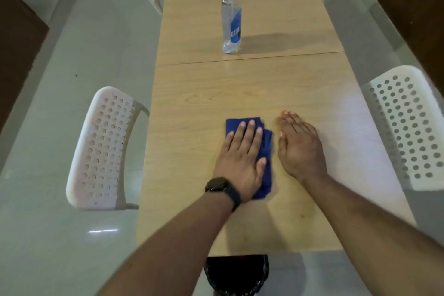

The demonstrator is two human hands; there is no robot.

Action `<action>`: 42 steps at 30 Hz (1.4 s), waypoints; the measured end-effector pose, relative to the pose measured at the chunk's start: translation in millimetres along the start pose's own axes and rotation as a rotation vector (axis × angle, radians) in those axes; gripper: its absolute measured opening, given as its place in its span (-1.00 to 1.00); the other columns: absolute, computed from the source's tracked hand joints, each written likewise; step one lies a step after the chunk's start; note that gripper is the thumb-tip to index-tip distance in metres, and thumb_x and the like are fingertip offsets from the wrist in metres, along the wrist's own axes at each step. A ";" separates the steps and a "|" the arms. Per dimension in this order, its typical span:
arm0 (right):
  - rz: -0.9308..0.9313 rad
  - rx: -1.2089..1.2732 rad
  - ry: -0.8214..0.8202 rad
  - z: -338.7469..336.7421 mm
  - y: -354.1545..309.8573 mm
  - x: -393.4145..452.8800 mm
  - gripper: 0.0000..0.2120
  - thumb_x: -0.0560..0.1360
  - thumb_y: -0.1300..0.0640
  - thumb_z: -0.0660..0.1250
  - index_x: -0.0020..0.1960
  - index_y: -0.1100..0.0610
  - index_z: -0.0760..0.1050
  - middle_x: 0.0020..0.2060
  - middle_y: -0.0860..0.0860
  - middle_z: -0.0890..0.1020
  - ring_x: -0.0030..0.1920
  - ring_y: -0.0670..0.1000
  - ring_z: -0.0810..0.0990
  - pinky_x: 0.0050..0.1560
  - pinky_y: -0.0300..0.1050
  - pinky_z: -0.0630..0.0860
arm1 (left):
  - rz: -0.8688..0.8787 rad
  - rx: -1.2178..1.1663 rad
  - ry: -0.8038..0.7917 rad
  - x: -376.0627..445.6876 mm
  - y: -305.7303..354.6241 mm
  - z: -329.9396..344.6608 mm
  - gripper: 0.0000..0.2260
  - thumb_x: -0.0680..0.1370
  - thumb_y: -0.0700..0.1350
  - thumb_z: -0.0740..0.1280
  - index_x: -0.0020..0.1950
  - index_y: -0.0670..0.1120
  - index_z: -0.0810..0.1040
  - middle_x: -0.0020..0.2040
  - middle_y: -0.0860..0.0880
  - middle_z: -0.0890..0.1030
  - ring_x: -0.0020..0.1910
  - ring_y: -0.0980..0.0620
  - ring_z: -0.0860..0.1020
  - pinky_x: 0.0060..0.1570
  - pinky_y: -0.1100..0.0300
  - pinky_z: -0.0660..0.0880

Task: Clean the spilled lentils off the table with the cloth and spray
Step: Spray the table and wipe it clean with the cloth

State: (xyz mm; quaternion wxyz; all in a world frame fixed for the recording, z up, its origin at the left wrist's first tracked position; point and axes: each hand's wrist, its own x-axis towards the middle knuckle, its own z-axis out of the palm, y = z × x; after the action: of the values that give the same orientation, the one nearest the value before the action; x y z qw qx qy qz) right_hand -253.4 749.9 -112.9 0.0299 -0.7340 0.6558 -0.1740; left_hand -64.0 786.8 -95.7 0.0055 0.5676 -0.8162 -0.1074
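Note:
A folded blue cloth [265,149] lies flat on the wooden table [192,108] near its front end. My left hand [242,158], with a dark watch on the wrist, presses flat on the cloth with straight fingers. My right hand [300,146] stands on its edge just right of the cloth, fingers straight and together. A few orange lentils [281,116] show at its fingertips; any others are hidden behind the hand. A clear spray bottle [231,12] with a blue cap and label stands upright farther back on the table.
White perforated chairs stand at the left [101,149] and right [408,127] of the table, with more chairs at the far end. A dark bin [236,274] sits on the floor below the table's front edge. A seam [249,59] crosses the tabletop.

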 end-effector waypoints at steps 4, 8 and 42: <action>0.022 0.005 -0.024 -2.6 -6.6 -2.7 -0.50 0.62 0.08 0.09 0.49 0.16 0.48 0.51 0.10 0.48 0.56 0.06 0.36 0.56 0.03 0.27 | -0.090 0.026 0.019 -35.5 -49.2 -2.1 -0.37 0.70 0.18 -0.13 0.72 -0.04 -0.15 0.71 -0.03 -0.20 0.67 0.00 -0.25 0.64 -0.06 -0.14; 0.003 0.009 -0.020 0.6 -3.2 -1.9 -0.53 0.62 0.10 0.13 0.48 0.18 0.48 0.51 0.12 0.48 0.56 0.09 0.37 0.57 0.04 0.26 | -0.263 0.031 0.068 8.7 -45.6 -2.6 -0.34 0.66 0.19 -0.15 0.72 -0.06 -0.10 0.72 -0.06 -0.13 0.69 -0.05 -0.16 0.63 -0.09 -0.09; -0.262 0.177 -0.145 -46.1 80.8 -123.5 -0.57 0.69 0.20 0.15 0.54 0.13 0.42 0.57 0.06 0.41 0.61 0.02 0.27 0.63 0.03 0.18 | -0.658 -0.055 0.160 -128.5 153.5 67.5 -0.35 0.69 0.13 -0.12 0.69 -0.13 -0.23 0.69 -0.13 -0.27 0.67 -0.10 -0.29 0.62 -0.10 -0.24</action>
State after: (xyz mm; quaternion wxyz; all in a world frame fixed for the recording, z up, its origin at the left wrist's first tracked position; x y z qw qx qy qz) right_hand -353.7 867.4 -118.3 0.1189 -0.8182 0.5330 -0.1800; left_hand -169.2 968.5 -119.3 0.0498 0.8069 -0.5831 -0.0804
